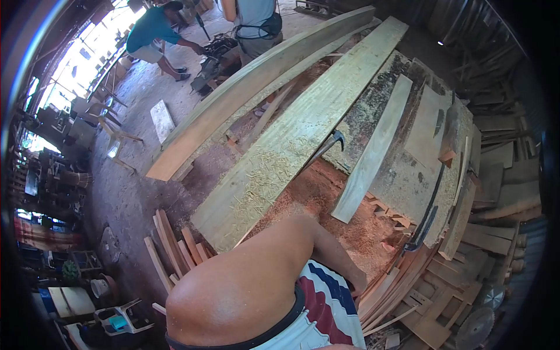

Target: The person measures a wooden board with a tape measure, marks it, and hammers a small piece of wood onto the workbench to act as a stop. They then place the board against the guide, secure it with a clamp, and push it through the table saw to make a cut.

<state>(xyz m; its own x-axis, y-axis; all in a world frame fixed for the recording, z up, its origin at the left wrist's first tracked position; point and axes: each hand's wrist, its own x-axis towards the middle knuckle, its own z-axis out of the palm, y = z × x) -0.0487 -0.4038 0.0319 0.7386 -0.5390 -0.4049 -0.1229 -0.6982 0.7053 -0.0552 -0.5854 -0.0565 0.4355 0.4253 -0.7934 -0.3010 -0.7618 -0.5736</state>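
Note:
My left arm reaches across the bottom of the head view, elbow bent over the bench's near side. My left hand (357, 283) is down against my striped shirt (331, 294), close to stacked boards (382, 297); its fingers are hidden. My right hand is out of view. Ahead of the elbow lies a long plank (291, 146) covered with curled wood shavings. A claw hammer (335, 140) rests at the plank's right edge. Farther right, a narrower pale board (376, 149) lies over the sawdust-strewn bench (402, 175).
A long curved board (262, 81) stands on edge beyond the plank. Upright wood strips (169, 239) are at left, near a plastic chair (116, 143). Two people (151, 38) are at the far left. Circular saw blades (475, 328) and scrap boards fill the right side.

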